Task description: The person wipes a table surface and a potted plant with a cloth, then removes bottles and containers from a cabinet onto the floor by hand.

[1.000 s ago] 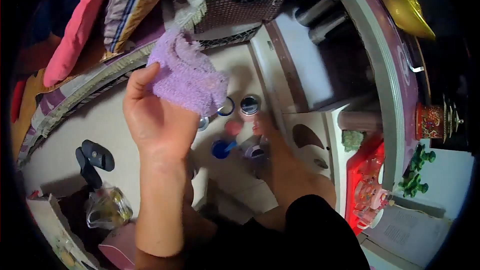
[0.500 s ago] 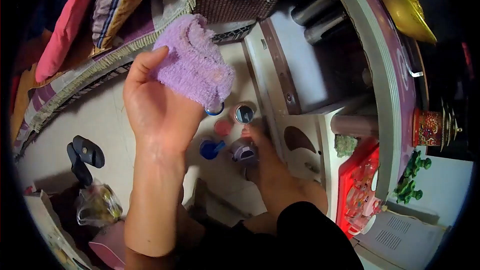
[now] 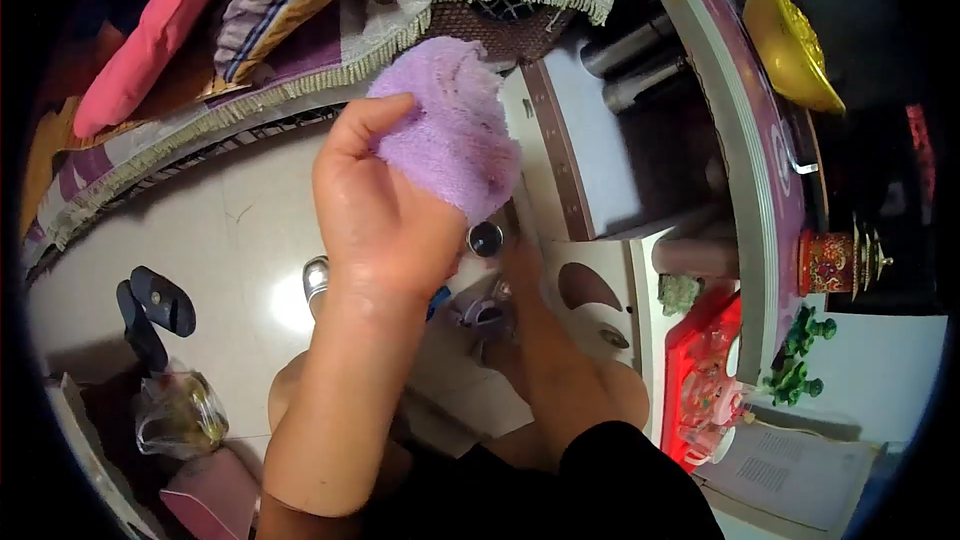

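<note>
In the head view, my left hand (image 3: 385, 205) is raised palm up, its thumb pressed on a fuzzy purple cloth (image 3: 450, 125) that covers the fingers. Below it, close to the cabinet, my right hand (image 3: 517, 265) is low over the floor and smeared by motion. It is beside a round dark-mouthed container with a shiny rim (image 3: 485, 239); whether it touches this is unclear. A greyish-lilac container (image 3: 483, 312) stands nearby. A blue item (image 3: 437, 302) is mostly hidden behind my left wrist. A shiny metal piece (image 3: 316, 278) shows left of my forearm.
Dark slippers (image 3: 160, 302) and a plastic bag (image 3: 182, 410) lie on the left floor. A fringed sofa cover (image 3: 300, 95) borders the far side. On the right, a white cabinet holds a red tray with glasses (image 3: 680, 380); a golden bowl (image 3: 795, 45) sits above.
My left hand and the purple cloth have shifted right, now hiding the pink round item and most of the blue one. The metal piece has come into sight. My right hand stays low near the containers.
</note>
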Tool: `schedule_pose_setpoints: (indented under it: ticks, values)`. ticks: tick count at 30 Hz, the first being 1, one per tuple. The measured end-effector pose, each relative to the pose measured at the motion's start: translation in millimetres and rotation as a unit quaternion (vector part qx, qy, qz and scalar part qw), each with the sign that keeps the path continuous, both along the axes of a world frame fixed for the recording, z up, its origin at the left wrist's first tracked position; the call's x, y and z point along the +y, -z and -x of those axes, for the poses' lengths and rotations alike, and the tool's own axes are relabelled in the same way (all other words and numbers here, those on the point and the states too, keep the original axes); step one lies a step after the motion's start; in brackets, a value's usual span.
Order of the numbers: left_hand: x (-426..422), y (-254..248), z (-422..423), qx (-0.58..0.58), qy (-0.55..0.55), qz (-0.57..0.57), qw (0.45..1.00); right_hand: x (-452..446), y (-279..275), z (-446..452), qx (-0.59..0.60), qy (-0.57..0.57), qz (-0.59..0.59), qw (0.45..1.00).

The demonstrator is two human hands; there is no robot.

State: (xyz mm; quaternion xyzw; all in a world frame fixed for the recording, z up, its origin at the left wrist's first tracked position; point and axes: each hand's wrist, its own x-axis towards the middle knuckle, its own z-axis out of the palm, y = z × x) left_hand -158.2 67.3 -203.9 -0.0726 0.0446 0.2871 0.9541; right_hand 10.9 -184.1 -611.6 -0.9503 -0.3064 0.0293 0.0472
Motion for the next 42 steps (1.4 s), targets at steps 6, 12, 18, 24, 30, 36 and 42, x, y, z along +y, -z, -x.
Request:
schedule_pose_setpoints:
  ticks: [6,12,18,24,30,36,42]
  values:
    - [-1,-4,8,0.025,0.003,0.009,1.0,123,-191,-23,-0.009,0.052,-0.26,0.964]
    - [-5,-5,11,0.046,0.005,-0.019,0.999,156,-315,-167,-0.041,0.326,-0.203,0.922]
    - [0,0,9,0.051,0.01,-0.028,0.998,131,-326,-290,-0.032,0.281,-0.189,0.941]
    - [-4,1,-2,0.081,0.01,-0.021,0.996,118,-319,-324,-0.01,0.256,-0.222,0.941]
    - [0,4,-4,0.071,-0.015,-0.017,0.997,118,-316,-325,-0.018,0.233,-0.26,0.937]
    - [1,-1,1,0.013,-0.007,-0.021,1.0,126,-331,-297,-0.04,0.202,-0.3,0.931]
    - [17,-8,20,0.021,-0.033,0.023,0.999,136,-344,-197,-0.046,0.164,-0.299,0.939]
